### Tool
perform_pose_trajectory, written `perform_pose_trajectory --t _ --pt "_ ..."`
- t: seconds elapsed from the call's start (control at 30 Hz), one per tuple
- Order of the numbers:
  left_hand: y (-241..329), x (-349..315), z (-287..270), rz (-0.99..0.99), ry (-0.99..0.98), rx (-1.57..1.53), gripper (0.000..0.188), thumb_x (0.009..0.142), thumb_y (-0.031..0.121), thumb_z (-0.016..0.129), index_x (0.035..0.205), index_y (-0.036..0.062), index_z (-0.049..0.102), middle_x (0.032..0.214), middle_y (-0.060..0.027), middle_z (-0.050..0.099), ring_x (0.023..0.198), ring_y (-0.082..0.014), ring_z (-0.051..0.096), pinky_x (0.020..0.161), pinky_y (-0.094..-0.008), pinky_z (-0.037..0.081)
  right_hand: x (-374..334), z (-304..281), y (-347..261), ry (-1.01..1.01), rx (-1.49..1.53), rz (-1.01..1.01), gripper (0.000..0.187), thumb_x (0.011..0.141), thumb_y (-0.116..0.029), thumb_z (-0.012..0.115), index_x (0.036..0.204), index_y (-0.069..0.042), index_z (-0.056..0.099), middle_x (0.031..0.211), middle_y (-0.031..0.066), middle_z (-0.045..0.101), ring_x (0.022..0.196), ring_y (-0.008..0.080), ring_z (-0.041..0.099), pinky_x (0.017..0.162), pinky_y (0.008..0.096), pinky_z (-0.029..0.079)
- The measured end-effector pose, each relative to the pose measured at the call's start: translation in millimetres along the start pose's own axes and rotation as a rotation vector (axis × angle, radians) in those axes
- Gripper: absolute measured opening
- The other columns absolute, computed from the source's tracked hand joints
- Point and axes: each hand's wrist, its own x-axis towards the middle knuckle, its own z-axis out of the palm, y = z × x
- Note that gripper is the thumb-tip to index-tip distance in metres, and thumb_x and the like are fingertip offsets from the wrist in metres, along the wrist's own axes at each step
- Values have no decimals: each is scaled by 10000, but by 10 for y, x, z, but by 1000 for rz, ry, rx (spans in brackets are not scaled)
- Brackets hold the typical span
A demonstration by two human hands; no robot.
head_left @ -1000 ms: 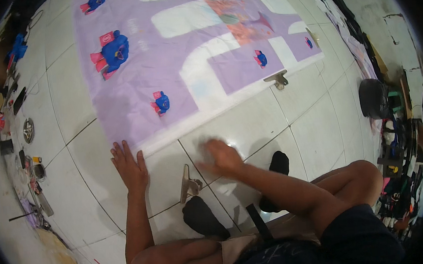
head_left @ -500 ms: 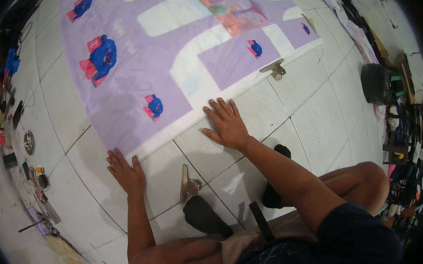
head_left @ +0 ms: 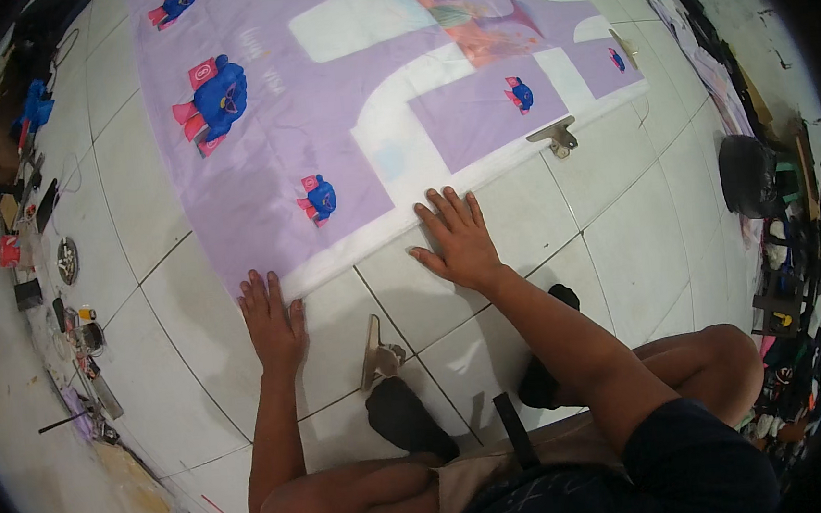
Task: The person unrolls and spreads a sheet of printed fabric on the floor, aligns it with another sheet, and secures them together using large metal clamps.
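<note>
A large sheet of printed fabric (head_left: 304, 130), lilac with white shapes and blue cartoon figures, lies spread on the tiled floor. Its near edge is a white border. My left hand (head_left: 273, 325) rests flat at the sheet's near left corner, fingertips on the fabric. Further right, my right hand (head_left: 461, 243) lies with fingers spread, their tips on the white border. Neither hand grips anything. A metal bulldog clip (head_left: 556, 136) bites the near edge to the right of my right hand. Another metal clip (head_left: 380, 352) sits loose on the floor between my arms, by my foot.
White floor tiles (head_left: 638, 210) surround the sheet. Tools and small items, including a round metal dish (head_left: 67, 260), line the left wall. A black bag (head_left: 749, 175) and piled clothes (head_left: 786, 372) stand along the right side. My dark-socked feet (head_left: 409, 419) are close to the loose clip.
My left hand has shifted slightly up and along the sheet's near edge, its fingers now closer to the fabric corner. The whole view has moved a little; my right hand keeps its place on the border.
</note>
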Motion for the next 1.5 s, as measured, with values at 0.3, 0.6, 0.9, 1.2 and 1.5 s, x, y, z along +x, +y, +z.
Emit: perform_pose_trajectory --t 0.3,0.6,0.9,1.2,1.5 --pt "-88 -91 69 -22 -97 53 594 932 279 519 1448 35 351 1528 -207 269 1415 -410 218 1151 -521 148 -3 7 5 13 23 5 636 878 -487 585 1355 -82 473 1437 201 382 1369 414 292 1099 598 219" --pt "-124 -95 -22 -39 -52 -191 429 907 180 541 1291 5 469 1521 -233 262 1410 -424 213 1157 -520 123 -237 -211 -814 -482 480 418 628 839 -621 576 957 -3 580 950 203 638 888 356 630 779 447 490" --pt "-123 -103 -48 25 27 -63 309 864 144 599 1147 25 559 1466 -215 360 1364 -427 293 1120 -532 223 -818 -5 -1334 -408 530 283 345 952 -336 516 987 1 580 940 227 604 992 380 561 860 458 447" --pt "-221 -37 -133 168 81 6 296 804 92 669 1095 50 634 1191 -123 601 1102 -324 575 951 -420 471 -425 -61 -1213 -361 932 738 392 896 -270 658 1063 56 519 939 144 579 831 237 571 754 341 481" --pt "-234 -69 -133 228 138 37 354 782 43 671 1132 93 645 1168 -128 606 1076 -328 593 945 -432 488 -735 245 -1191 -487 1393 928 599 832 -463 722 1000 97 591 803 104 614 699 139 573 624 282 484"
